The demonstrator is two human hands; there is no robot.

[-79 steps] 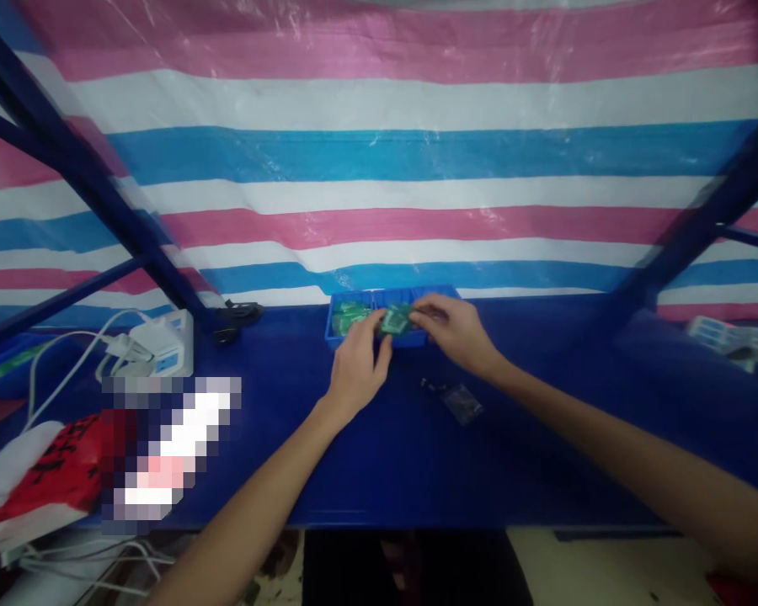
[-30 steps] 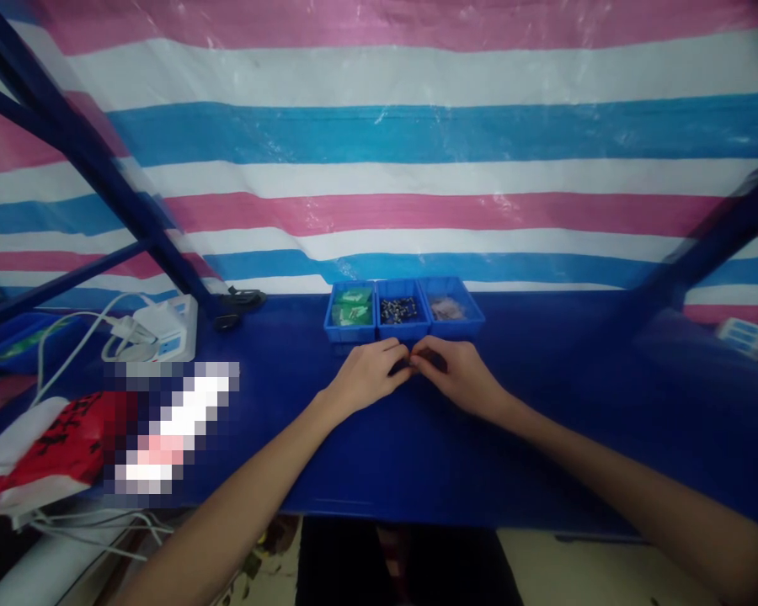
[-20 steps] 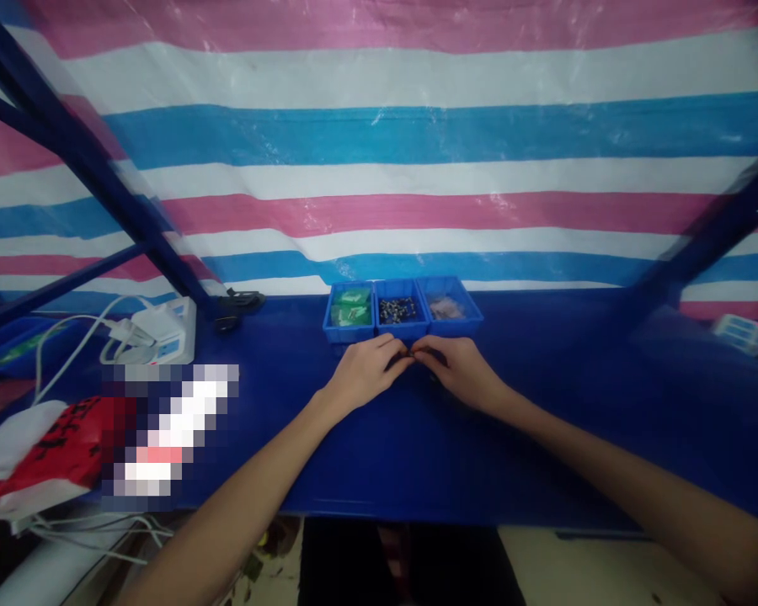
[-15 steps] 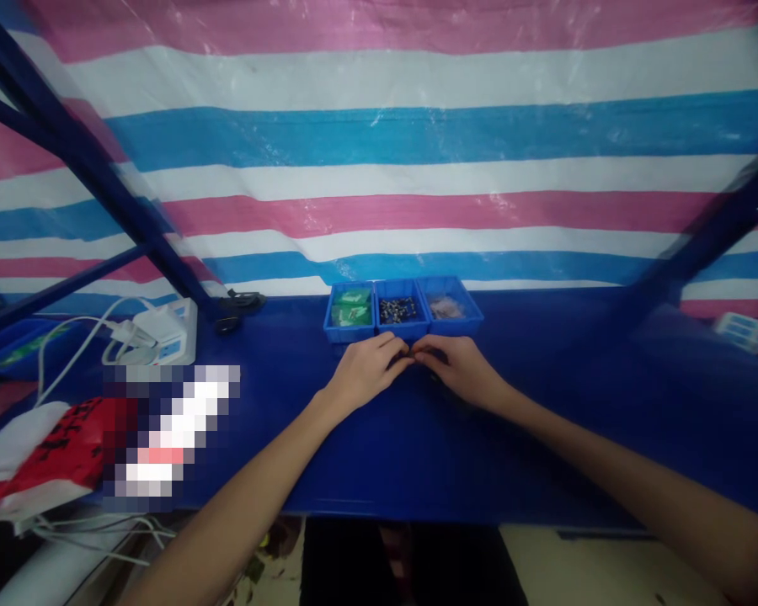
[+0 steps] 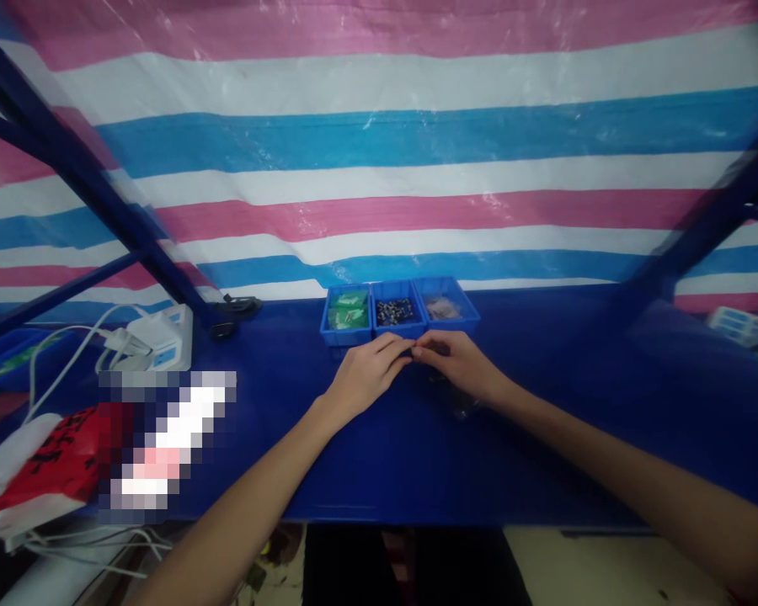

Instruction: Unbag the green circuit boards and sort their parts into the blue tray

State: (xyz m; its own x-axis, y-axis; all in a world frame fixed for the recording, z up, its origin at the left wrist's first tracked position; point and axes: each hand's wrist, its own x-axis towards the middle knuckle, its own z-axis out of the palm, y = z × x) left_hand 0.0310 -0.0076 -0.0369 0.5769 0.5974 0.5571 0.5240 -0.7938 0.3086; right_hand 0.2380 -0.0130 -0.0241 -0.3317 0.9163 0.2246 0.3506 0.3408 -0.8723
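Note:
My left hand (image 5: 370,370) and my right hand (image 5: 458,362) meet at the fingertips over the blue table (image 5: 379,471). The fingers of both are pinched together around something too small and too covered to make out. Just beyond them stand three blue bins side by side. The left bin (image 5: 346,338) holds green packets (image 5: 347,310), the middle bin (image 5: 399,330) many small black and silver parts (image 5: 395,311), and the right bin (image 5: 458,323) pale pinkish small pieces (image 5: 440,308). Under my right hand lies a dark, indistinct object (image 5: 461,404) on the table.
At the left are a white power strip (image 5: 180,337) with plugs and cables, a red and white bag (image 5: 56,463) and another blue bin (image 5: 13,345). A black item (image 5: 237,305) lies near the back edge. Blue frame posts flank a striped sheet (image 5: 379,135).
Both hands stay pinched together at nearly the same spot, with small finger shifts. More of the dark object beneath my right hand shows. The view has shifted slightly.

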